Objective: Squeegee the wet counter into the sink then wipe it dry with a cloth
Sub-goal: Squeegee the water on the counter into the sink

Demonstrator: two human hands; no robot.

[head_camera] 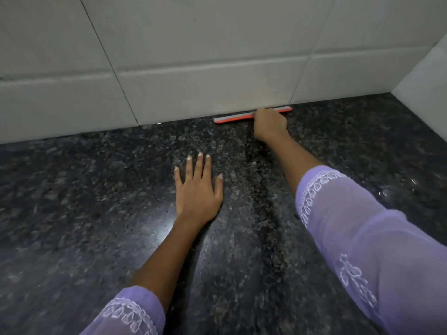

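Squeegee (233, 118) on counter (96, 201), seemingly touching rear wall (193, 88).

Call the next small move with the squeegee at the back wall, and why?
Probably pull the squeegee toward the person across the granite counter. The right hand grips it with the blade against the tiled wall, so it cannot go farther back. The left hand lies flat, bracing. The sink is out of view.

The squeegee (233, 118) has an orange bar with a pale grey blade; it lies along the far edge of the dark speckled bench (96, 189), against the tiled wall, its middle hidden.
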